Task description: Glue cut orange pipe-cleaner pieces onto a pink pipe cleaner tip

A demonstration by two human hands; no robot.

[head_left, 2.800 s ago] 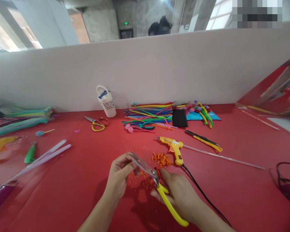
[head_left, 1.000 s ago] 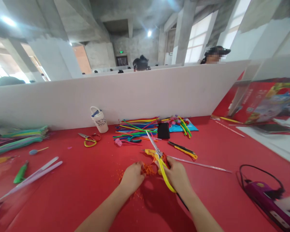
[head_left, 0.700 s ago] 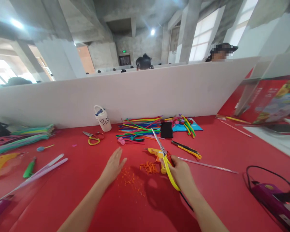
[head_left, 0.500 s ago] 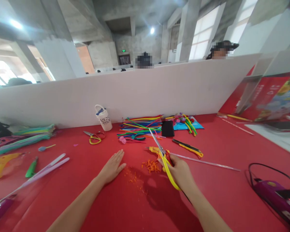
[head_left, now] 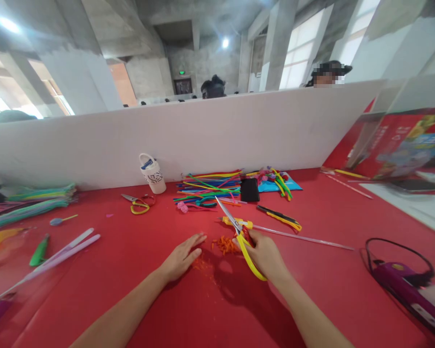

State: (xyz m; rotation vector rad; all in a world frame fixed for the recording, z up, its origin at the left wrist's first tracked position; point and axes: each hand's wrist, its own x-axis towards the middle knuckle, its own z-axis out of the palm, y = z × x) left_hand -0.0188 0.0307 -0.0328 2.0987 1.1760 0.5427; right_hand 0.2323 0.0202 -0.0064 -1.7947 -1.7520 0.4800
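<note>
My right hand [head_left: 267, 253] grips yellow-handled scissors [head_left: 252, 258], their blades pointing up and away to the left. Just left of that hand lies a small heap of orange cut pieces [head_left: 224, 245] on the red table [head_left: 159, 314]. Finer orange bits [head_left: 203, 265] are scattered nearer to me. My left hand [head_left: 182, 256] rests on its edge beside these bits, fingers stretched out, holding nothing. Behind the scissors lies a yellow glue gun [head_left: 235, 222], partly covered by the blades.
Pipe cleaners [head_left: 210, 186], a black phone [head_left: 250, 190] and a white cup [head_left: 153, 176] stand along the white partition [head_left: 203, 135]. A utility knife [head_left: 280, 217] lies right of centre, red-and-yellow scissors [head_left: 139, 205] to the left. A purple tool [head_left: 402, 285] with a cable sits at far right.
My left hand has slid right, closer to the orange heap, and turned onto its edge. The right hand still holds the scissors, with little movement. The view has shifted slightly.
</note>
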